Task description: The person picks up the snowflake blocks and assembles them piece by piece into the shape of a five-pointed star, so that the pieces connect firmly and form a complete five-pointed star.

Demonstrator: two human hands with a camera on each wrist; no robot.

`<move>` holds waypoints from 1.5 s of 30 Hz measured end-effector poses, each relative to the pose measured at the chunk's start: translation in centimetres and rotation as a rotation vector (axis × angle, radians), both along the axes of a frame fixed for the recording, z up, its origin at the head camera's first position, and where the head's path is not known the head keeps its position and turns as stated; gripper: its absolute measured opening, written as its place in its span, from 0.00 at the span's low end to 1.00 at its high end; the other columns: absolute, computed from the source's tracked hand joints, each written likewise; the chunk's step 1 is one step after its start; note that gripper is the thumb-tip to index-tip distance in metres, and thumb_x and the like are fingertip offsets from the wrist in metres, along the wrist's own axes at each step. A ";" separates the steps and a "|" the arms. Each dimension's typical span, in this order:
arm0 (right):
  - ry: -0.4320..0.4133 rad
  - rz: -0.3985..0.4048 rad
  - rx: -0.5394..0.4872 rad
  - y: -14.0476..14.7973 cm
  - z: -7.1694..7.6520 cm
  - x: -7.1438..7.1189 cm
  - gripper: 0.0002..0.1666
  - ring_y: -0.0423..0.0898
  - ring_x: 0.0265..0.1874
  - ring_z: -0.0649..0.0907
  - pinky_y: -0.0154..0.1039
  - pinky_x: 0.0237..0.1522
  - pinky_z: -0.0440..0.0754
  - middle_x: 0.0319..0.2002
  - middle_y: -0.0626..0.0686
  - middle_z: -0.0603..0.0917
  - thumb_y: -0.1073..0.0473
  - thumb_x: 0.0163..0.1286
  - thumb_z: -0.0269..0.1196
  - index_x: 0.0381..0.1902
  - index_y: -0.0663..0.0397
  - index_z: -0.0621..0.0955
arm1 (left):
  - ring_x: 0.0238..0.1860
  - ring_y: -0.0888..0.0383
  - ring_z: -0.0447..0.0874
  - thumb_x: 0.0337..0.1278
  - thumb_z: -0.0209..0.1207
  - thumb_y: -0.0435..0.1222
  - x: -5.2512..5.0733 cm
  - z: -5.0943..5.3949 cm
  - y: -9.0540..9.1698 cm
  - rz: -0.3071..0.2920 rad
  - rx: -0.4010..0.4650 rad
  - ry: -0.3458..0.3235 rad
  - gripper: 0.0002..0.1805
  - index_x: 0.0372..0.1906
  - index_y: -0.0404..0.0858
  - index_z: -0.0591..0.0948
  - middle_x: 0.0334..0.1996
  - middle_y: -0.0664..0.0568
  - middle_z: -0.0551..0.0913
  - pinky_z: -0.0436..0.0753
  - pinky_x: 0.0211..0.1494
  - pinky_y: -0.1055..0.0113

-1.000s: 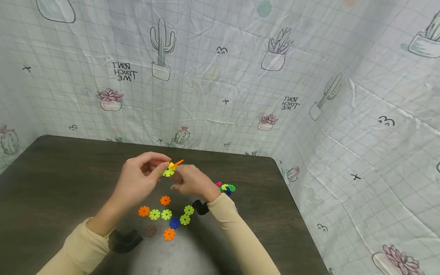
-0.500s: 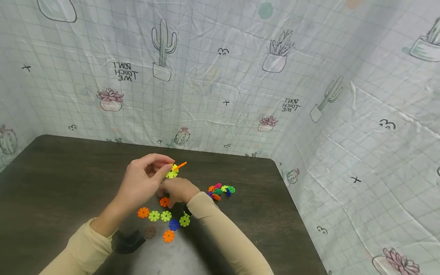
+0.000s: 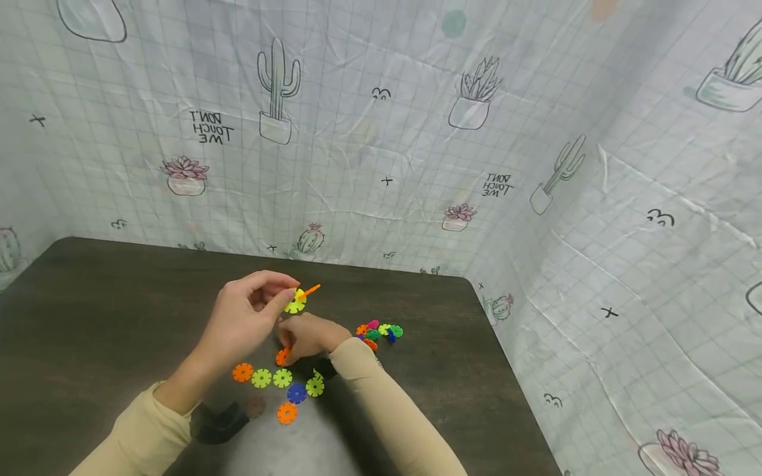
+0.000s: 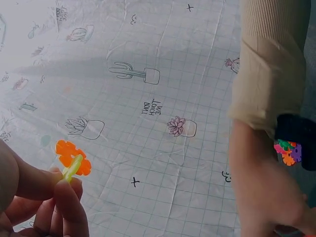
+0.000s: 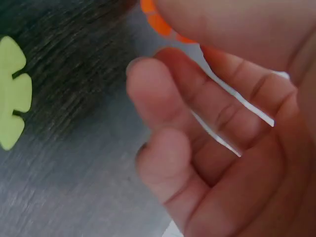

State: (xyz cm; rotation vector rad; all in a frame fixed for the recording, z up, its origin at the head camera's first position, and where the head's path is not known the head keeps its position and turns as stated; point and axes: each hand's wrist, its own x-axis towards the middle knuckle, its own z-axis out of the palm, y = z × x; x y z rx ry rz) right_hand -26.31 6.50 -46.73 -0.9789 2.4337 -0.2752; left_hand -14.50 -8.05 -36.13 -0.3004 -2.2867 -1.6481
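My left hand (image 3: 247, 316) pinches a yellow notched disc (image 3: 295, 302) between thumb and fingers above the table; an orange disc (image 3: 309, 290) is slotted into it at an angle. In the left wrist view the orange disc (image 4: 74, 157) stands across the yellow-green one (image 4: 72, 168). Lower and to the right, my right hand (image 3: 312, 335) has its thumb and a finger at an orange disc (image 3: 282, 357) on the table. The right wrist view shows this orange disc (image 5: 159, 23) under the thumb, other fingers curled; its far side is hidden.
Loose discs lie nearer the front: orange (image 3: 242, 372), yellow-green (image 3: 261, 378), blue (image 3: 297, 393), brown (image 3: 255, 406) and others. A cluster of joined coloured discs (image 3: 373, 334) sits right of my right hand. Patterned cloth (image 3: 357, 132) hangs behind the dark table (image 3: 452, 370).
My right hand has moved down and left from beside the joined discs to the orange disc on the table, uncovering the coloured cluster. My left hand stays nearly still with its pair.
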 end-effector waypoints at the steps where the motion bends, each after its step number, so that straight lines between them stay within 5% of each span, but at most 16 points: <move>1: -0.003 0.008 -0.035 0.3 0.2 0.0 0.14 0.38 0.24 0.76 0.29 0.27 0.74 0.27 0.42 0.78 0.57 0.63 0.74 0.31 0.46 0.77 | 0.28 0.57 0.77 0.67 0.64 0.32 0.0 0.0 0.0 -0.001 0.004 0.001 0.06 0.45 0.39 0.87 0.32 0.50 0.85 0.78 0.30 0.71; 5: 0.035 -0.039 -0.316 1.8 2.3 0.6 0.09 0.35 0.21 0.76 0.27 0.25 0.74 0.24 0.43 0.81 0.55 0.68 0.71 0.32 0.48 0.80 | 0.29 0.57 0.78 0.67 0.64 0.32 0.0 0.3 -0.1 0.005 0.012 0.007 0.06 0.45 0.38 0.87 0.33 0.49 0.86 0.79 0.31 0.72; 10: 0.303 -0.129 -0.773 4.1 6.4 2.6 0.05 0.36 0.26 0.83 0.28 0.30 0.83 0.33 0.50 0.88 0.61 0.67 0.71 0.40 0.54 0.85 | 0.26 0.59 0.79 0.65 0.65 0.34 0.1 0.8 -0.4 0.023 0.040 0.019 0.08 0.46 0.36 0.86 0.33 0.46 0.86 0.80 0.29 0.72; 14: 0.473 -0.144 -0.927 5.8 8.7 4.3 0.05 0.37 0.25 0.84 0.30 0.30 0.84 0.36 0.51 0.88 0.64 0.66 0.70 0.41 0.53 0.86 | 0.24 0.59 0.79 0.65 0.66 0.34 0.0 0.8 -0.5 0.042 0.042 0.012 0.09 0.47 0.36 0.86 0.32 0.46 0.85 0.80 0.29 0.72; 30: 0.693 0.022 -0.948 6.4 10.6 6.4 0.05 0.38 0.28 0.81 0.25 0.29 0.81 0.34 0.48 0.88 0.67 0.65 0.70 0.38 0.53 0.87 | 0.25 0.56 0.81 0.66 0.65 0.34 -0.2 0.9 0.4 0.021 0.057 0.013 0.09 0.47 0.36 0.86 0.33 0.46 0.86 0.82 0.29 0.72; 45: 0.948 0.058 -0.765 5.5 11.1 7.6 0.04 0.37 0.27 0.82 0.20 0.32 0.79 0.33 0.49 0.84 0.66 0.63 0.72 0.37 0.57 0.88 | 0.25 0.58 0.81 0.66 0.65 0.34 -0.1 1.0 0.6 0.023 0.060 0.024 0.09 0.46 0.35 0.86 0.32 0.46 0.86 0.81 0.29 0.72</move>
